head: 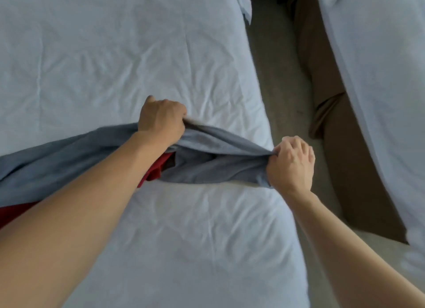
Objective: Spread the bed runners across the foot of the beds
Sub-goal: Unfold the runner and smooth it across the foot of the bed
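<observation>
A grey-blue bed runner (69, 160) lies in a crumpled band across the white bed (115, 55), running from the left edge toward the bed's right side. Its underside shows red (156, 170) where it folds open under my left forearm. My left hand (161, 119) grips the far edge of the runner's end. Right at the bed's right edge, my right hand (291, 163) grips the near corner of that same end. The cloth is stretched and bunched between both hands.
A strip of beige carpet (276, 78) separates this bed from a second white bed (379, 78) at the right, which has a brown skirt (333, 135) hanging along its side.
</observation>
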The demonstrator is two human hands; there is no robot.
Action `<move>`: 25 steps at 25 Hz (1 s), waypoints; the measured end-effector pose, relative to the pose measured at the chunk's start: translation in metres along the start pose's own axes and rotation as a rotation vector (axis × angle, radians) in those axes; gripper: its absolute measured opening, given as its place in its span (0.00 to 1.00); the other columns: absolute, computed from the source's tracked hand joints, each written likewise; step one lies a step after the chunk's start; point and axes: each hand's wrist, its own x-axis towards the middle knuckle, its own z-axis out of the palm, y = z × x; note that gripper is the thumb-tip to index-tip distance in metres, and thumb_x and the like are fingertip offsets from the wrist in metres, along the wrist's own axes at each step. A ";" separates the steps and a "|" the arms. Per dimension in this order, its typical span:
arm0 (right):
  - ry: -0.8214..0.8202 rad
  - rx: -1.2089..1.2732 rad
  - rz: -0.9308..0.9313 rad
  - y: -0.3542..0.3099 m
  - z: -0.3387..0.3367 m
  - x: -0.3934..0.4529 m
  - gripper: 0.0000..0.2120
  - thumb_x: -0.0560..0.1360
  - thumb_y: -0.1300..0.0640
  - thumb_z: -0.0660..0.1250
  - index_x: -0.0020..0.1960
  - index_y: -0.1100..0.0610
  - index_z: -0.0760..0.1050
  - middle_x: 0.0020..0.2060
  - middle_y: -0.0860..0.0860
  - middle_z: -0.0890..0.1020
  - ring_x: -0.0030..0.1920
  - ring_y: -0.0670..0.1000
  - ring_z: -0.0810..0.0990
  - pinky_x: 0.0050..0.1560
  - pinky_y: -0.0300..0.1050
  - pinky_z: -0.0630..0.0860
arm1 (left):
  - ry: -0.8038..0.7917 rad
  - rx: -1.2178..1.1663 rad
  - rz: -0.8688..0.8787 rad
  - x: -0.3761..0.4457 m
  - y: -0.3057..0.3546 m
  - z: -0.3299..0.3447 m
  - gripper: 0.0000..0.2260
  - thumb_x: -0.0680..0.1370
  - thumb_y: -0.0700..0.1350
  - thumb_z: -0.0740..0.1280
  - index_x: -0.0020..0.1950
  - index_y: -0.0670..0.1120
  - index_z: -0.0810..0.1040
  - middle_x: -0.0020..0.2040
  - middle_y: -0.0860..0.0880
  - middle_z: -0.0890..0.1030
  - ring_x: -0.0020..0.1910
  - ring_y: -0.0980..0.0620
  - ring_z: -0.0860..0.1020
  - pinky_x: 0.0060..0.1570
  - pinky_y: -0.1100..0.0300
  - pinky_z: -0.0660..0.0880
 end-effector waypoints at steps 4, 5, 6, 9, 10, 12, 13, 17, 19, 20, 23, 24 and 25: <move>-0.086 -0.024 -0.141 0.030 -0.014 0.018 0.09 0.76 0.59 0.62 0.51 0.56 0.81 0.53 0.52 0.79 0.62 0.57 0.72 0.68 0.55 0.65 | -0.246 0.000 -0.036 0.002 0.029 0.006 0.08 0.73 0.38 0.60 0.38 0.49 0.73 0.38 0.49 0.78 0.34 0.50 0.69 0.49 0.54 0.64; -0.113 -0.002 -0.178 0.032 -0.013 0.020 0.10 0.76 0.57 0.63 0.55 0.55 0.80 0.57 0.52 0.78 0.65 0.56 0.72 0.70 0.55 0.64 | -0.307 -0.033 -0.031 0.001 0.032 0.007 0.07 0.73 0.39 0.60 0.37 0.50 0.71 0.37 0.50 0.77 0.34 0.51 0.69 0.48 0.54 0.63; -0.158 0.015 -0.210 0.032 -0.011 0.021 0.13 0.76 0.55 0.65 0.59 0.55 0.79 0.61 0.52 0.77 0.68 0.56 0.70 0.72 0.55 0.63 | -0.372 -0.078 -0.016 -0.001 0.033 0.007 0.07 0.74 0.41 0.61 0.37 0.51 0.69 0.36 0.51 0.77 0.35 0.52 0.69 0.46 0.54 0.63; -0.298 -0.006 -0.286 0.021 0.004 0.024 0.15 0.73 0.51 0.67 0.57 0.57 0.80 0.60 0.54 0.78 0.67 0.57 0.71 0.70 0.54 0.64 | -0.471 -0.200 0.039 -0.007 0.031 0.006 0.10 0.75 0.55 0.64 0.36 0.53 0.70 0.35 0.54 0.76 0.36 0.52 0.74 0.42 0.55 0.65; -0.302 0.005 -0.288 0.015 0.008 0.023 0.12 0.72 0.53 0.67 0.52 0.58 0.80 0.55 0.54 0.79 0.63 0.58 0.73 0.68 0.53 0.67 | -0.427 -0.237 0.032 -0.008 0.030 0.005 0.12 0.74 0.56 0.65 0.35 0.54 0.69 0.34 0.54 0.75 0.36 0.51 0.74 0.39 0.55 0.64; -0.251 0.079 -0.268 0.004 0.011 0.022 0.06 0.72 0.56 0.67 0.47 0.59 0.78 0.48 0.54 0.79 0.57 0.60 0.76 0.63 0.55 0.70 | -0.178 -0.267 -0.040 -0.006 0.022 0.003 0.14 0.74 0.52 0.66 0.32 0.53 0.66 0.31 0.54 0.71 0.35 0.47 0.72 0.37 0.55 0.61; -0.212 0.118 -0.267 -0.001 0.010 0.021 0.06 0.72 0.57 0.67 0.47 0.58 0.76 0.48 0.54 0.79 0.56 0.60 0.76 0.63 0.55 0.70 | -0.019 -0.271 -0.078 -0.004 0.015 0.000 0.14 0.75 0.50 0.66 0.32 0.53 0.67 0.31 0.54 0.70 0.35 0.47 0.71 0.39 0.55 0.61; -0.087 0.113 -0.279 -0.031 0.010 0.016 0.21 0.73 0.56 0.69 0.64 0.58 0.72 0.68 0.58 0.73 0.72 0.60 0.67 0.75 0.58 0.61 | 0.219 -0.222 -0.208 0.016 -0.026 -0.005 0.07 0.78 0.47 0.67 0.54 0.48 0.79 0.50 0.47 0.80 0.49 0.43 0.77 0.54 0.48 0.69; 0.001 0.165 -0.338 -0.052 0.010 0.007 0.20 0.74 0.56 0.70 0.64 0.58 0.72 0.72 0.59 0.70 0.75 0.61 0.63 0.76 0.61 0.58 | 0.297 -0.222 -0.153 0.014 -0.031 -0.004 0.06 0.77 0.46 0.67 0.52 0.46 0.78 0.47 0.47 0.80 0.47 0.43 0.78 0.52 0.48 0.69; 0.028 0.193 -0.407 -0.061 0.012 0.002 0.16 0.74 0.57 0.71 0.60 0.58 0.75 0.71 0.59 0.71 0.75 0.61 0.64 0.75 0.62 0.59 | 0.349 -0.258 -0.071 0.005 -0.025 -0.004 0.03 0.76 0.46 0.68 0.47 0.47 0.78 0.43 0.47 0.80 0.42 0.43 0.78 0.49 0.49 0.69; -0.085 0.143 -0.625 -0.077 0.027 -0.015 0.12 0.72 0.53 0.74 0.52 0.57 0.81 0.71 0.59 0.72 0.76 0.61 0.62 0.75 0.66 0.57 | 0.321 -0.315 0.250 -0.048 -0.001 0.009 0.07 0.72 0.46 0.70 0.35 0.47 0.76 0.30 0.48 0.77 0.31 0.45 0.75 0.41 0.54 0.70; -0.163 0.063 -0.674 -0.078 0.033 -0.019 0.14 0.71 0.50 0.74 0.54 0.57 0.81 0.72 0.59 0.70 0.77 0.61 0.60 0.75 0.67 0.56 | 0.256 -0.252 0.329 -0.068 0.002 0.019 0.08 0.71 0.48 0.70 0.35 0.47 0.77 0.31 0.48 0.78 0.32 0.45 0.76 0.40 0.54 0.70; -0.219 -0.020 -0.696 -0.079 0.038 -0.021 0.16 0.71 0.50 0.75 0.56 0.56 0.82 0.73 0.58 0.69 0.78 0.61 0.59 0.75 0.67 0.55 | 0.173 -0.155 0.367 -0.085 0.001 0.032 0.08 0.70 0.50 0.71 0.38 0.47 0.78 0.35 0.48 0.79 0.37 0.45 0.77 0.42 0.53 0.70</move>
